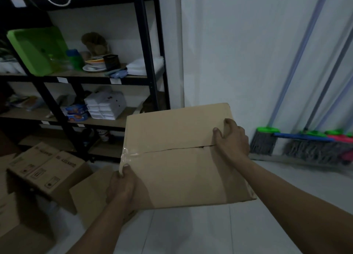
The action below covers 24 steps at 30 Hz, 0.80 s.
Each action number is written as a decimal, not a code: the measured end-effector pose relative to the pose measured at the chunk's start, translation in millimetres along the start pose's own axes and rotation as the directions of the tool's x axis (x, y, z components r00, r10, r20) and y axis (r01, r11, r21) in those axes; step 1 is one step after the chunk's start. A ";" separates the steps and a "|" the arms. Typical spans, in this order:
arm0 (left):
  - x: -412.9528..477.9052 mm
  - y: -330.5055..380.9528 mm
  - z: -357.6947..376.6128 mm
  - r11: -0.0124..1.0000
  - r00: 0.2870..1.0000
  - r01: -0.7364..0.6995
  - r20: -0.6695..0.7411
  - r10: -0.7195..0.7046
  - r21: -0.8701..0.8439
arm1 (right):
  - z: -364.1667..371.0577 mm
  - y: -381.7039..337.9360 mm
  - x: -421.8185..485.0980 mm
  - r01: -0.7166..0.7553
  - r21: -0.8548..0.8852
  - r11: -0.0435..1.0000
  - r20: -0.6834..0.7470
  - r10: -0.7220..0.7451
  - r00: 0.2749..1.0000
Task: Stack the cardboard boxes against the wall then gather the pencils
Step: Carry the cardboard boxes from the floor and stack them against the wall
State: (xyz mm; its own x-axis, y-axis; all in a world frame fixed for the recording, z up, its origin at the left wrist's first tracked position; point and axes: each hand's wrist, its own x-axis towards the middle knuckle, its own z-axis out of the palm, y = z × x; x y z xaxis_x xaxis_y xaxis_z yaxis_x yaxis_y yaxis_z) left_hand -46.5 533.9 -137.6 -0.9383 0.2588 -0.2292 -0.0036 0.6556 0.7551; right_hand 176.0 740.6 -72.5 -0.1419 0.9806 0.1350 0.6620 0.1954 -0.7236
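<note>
The right hand [232, 139] has its fingers [228, 122] curled over the far right edge of the cardboard box [177, 167], with the thumb beside the gaping end of the top seam. The left hand [121, 187] pinches the near left corner, thumb on the clear tape; its other fingers are hidden underneath. The box is held tilted above the floor [191, 232], close to the wall [238, 53]. Other boxes [47, 169] lie dim and partly cut off at lower left. Blurred brooms [315, 148] lean at right.

Home storeroom: black shelving [150, 43] with dishes [94, 65], brooms [264, 141]
</note>
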 end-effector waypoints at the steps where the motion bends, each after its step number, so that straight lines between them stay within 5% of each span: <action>1: 0.5 5.2 7.4 1.000 1.000 0.004 0.002 -0.004 0.000 | -1.2 3.9 9.9 0.005 -0.007 1.000 0.010 -0.004 1.000; 24: 165.2 195.0 147.6 0.952 0.981 0.178 0.116 -0.153 -0.249 | 87.0 -44.9 358.5 0.202 -0.032 0.979 0.129 -0.196 0.972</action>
State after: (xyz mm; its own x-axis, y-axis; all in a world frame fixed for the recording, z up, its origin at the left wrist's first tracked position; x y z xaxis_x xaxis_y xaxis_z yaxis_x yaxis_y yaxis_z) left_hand -151.2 809.2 -118.9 -0.8804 0.2355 -0.4117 -0.2565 0.4937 0.8309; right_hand 31.3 1082.1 -50.4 -0.3627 0.9132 0.1855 0.6433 0.3894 -0.6591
